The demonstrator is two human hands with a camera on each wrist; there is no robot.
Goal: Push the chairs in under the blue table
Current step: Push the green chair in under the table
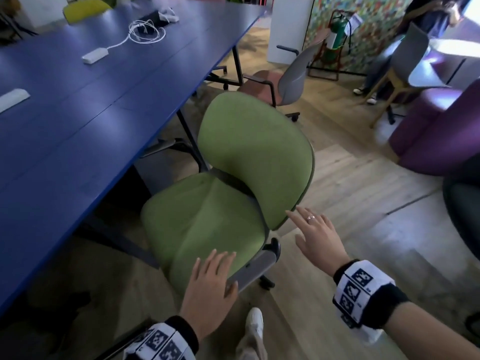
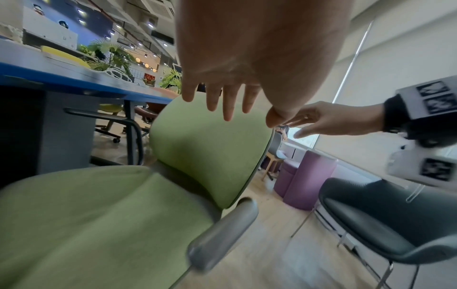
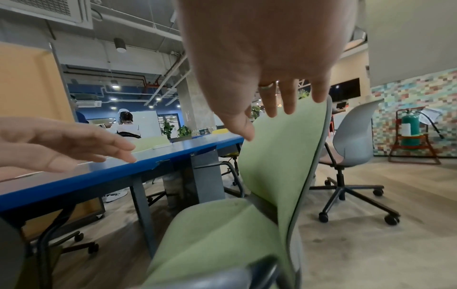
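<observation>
A green office chair stands turned sideways beside the long blue table, its seat partly under the table's edge. My left hand hovers flat, fingers spread, over the front end of the chair's grey armrest. The left wrist view shows that hand above the seat and backrest, holding nothing. My right hand, a ring on one finger, reaches with straight fingers to the backrest's near edge. In the right wrist view its fingers are by the backrest's rim; whether they touch it I cannot tell.
A grey chair with a reddish seat stands out from the table farther along. Purple poufs and a dark chair are on the right. A fire extinguisher and people are at the back. A white cable lies on the table.
</observation>
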